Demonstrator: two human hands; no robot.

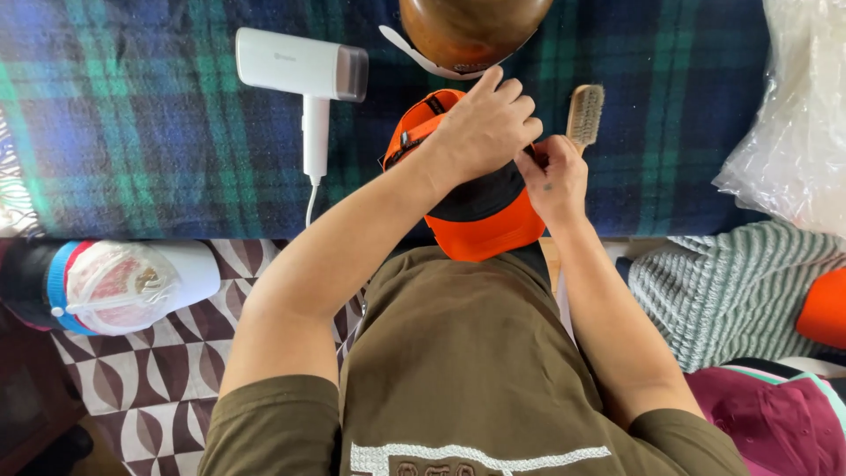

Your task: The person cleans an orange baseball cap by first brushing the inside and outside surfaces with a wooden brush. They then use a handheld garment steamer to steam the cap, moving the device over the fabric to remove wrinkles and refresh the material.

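Observation:
An orange and black cap (483, 225) rests at the edge of a plaid blanket (141, 132), its brim toward my body. My left hand (483, 128) lies on top of the cap's crown, fingers curled over the fabric. My right hand (553, 176) pinches the cap's dark fabric just beside the left hand's fingertips. A wooden brush (585, 113) lies on the blanket right behind my right hand, not held.
A white handheld steamer (304, 75) lies on the blanket at the left, cord trailing down. A round brown wooden form (471, 31) sits at the top. Clear plastic bag (793, 123) at right, striped cloth (731, 282) below it, a white and blue cylinder (115, 284) at left.

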